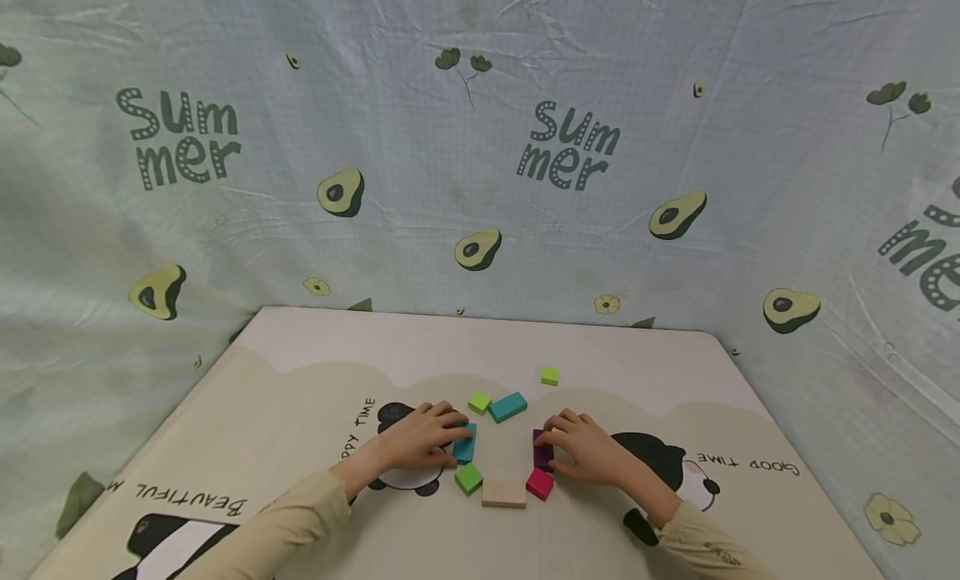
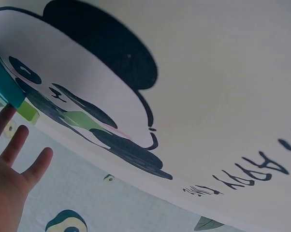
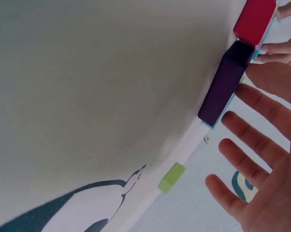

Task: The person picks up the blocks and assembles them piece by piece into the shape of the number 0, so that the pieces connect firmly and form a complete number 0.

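Note:
My left hand [image 1: 420, 437] pinches a teal block [image 1: 467, 448] between thumb and fingertips; only part of this block [image 2: 6, 82] shows in the left wrist view. Across from it, my right hand [image 1: 588, 448] has thumb and index finger at the sides of a purple block [image 1: 543, 457], its other fingers spread in the right wrist view. Touching or close to the near end of the purple block lies a red block [image 1: 539, 483]. A green block [image 1: 468, 478] sits by the teal one. Between green and red lies a beige block [image 1: 504, 493].
Beyond the hands, a second teal block [image 1: 508, 407] lies at a slant beside a lime block [image 1: 480, 402]. Another lime block [image 1: 550, 376] stands apart, farther back. The panda-printed table [image 1: 360, 338] meets an avocado-patterned cloth [image 1: 420, 272] at its back and sides.

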`<state>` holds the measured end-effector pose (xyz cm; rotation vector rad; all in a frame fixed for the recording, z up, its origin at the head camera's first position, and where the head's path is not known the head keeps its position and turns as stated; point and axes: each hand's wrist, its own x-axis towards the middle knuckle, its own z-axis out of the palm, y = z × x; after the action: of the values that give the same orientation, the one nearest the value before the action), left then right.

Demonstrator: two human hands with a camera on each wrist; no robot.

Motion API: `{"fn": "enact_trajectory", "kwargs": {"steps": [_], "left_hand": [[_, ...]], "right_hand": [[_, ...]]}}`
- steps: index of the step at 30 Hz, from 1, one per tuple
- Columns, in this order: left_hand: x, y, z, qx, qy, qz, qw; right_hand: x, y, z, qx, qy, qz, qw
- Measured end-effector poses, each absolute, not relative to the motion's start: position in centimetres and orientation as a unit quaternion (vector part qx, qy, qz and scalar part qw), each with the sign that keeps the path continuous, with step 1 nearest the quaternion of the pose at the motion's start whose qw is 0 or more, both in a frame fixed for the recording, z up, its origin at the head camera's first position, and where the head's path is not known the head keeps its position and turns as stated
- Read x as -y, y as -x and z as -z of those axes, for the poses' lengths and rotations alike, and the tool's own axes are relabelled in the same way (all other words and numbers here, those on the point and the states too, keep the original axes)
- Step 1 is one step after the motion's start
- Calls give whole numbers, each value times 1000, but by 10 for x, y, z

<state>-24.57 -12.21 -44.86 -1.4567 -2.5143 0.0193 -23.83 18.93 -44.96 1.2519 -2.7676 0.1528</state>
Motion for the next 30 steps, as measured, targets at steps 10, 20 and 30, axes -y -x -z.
{"fn": "enact_trajectory", "kwargs": {"steps": [10,20,30], "left_hand": [[124,247,449,856,501,-1,127],[124,246,450,857,499,-6,131],[122,241,449,853,498,-39,152]], "right_hand": [[-190,238,449,911,-408,-58,35],[-189,238,449,907,-415,-49,50],[-190,237,452,903,-420,-52,67]]}}
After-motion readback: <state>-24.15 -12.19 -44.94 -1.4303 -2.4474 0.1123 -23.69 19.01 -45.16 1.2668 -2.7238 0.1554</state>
